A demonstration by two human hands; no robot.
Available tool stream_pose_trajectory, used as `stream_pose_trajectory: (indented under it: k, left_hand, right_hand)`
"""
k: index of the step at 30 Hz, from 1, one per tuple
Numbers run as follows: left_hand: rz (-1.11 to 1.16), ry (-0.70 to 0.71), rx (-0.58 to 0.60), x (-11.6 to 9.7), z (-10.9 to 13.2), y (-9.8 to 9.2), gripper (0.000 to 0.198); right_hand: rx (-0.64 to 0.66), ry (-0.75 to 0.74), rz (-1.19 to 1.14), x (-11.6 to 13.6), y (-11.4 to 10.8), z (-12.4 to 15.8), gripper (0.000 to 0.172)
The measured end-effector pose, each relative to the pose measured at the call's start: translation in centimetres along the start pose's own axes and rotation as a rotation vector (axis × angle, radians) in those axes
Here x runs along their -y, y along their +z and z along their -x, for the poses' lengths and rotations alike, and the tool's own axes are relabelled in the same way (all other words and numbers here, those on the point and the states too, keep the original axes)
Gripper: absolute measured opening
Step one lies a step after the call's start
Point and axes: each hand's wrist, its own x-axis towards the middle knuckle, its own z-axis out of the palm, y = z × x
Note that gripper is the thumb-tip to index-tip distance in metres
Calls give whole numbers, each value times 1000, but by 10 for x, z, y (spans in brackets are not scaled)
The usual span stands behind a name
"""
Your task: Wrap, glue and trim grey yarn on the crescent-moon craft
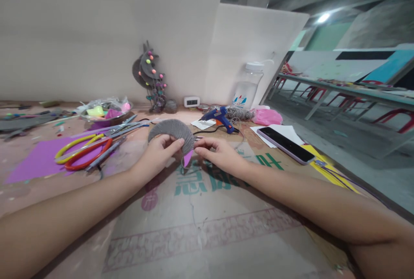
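Observation:
My left hand is closed on a grey fan-shaped piece wound with yarn, thumb pressed on its lower edge. A small pink scrap shows under the piece, between my hands. My right hand pinches at the piece's right edge with fingers together; what it grips there is too small to make out. Both hands hover just above a flattened cardboard sheet with green print.
Yellow and red scissors lie on purple paper at left. A blue glue gun, a phone, a pink bag, a plastic jar, a bowl of scraps and a grey decorated ornament stand around.

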Motion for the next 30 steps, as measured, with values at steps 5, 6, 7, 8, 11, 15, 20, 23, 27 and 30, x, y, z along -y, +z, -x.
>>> stream_pose_trajectory:
  k: [5,6,7,8,11,15,20,23,27,30]
  left_hand:
    - [2,-9,25,-3,2,1,28]
    - [0,-5,31,-3,2,1,29]
    - [-4,2,38,-2,3,0,29]
    - [-10,11,45,-2,3,0,29]
    - [-40,28,70,-1,4,-1,30]
    - [-70,10,94,-3,5,-1,28]
    - [-54,-5,91,-2,2,0,28]
    - [-20,6,81,2,1,1,29]
    - [-25,28,151,5,2,1,30]
    - [-100,87,183,5,3,1,33]
  right_hand:
    - [13,-1,40,-1,0,-1,19]
    - [22,-5,46,-2,0,-1,19]
    - [34,-7,45,-3,0,-2,20]
    - [46,-8,39,-4,0,-2,20]
    - [67,-9,29,-5,0,-2,19]
    - [83,-19,70,-1,1,1,20]
    - [96,-49,55,0,-1,2,27]
    - [73,-59,31,-6,-3,-1,37]
    - [60,-1,-93,-11,-4,-3,34]
    - [76,20,-126,-10,-3,-3,30]
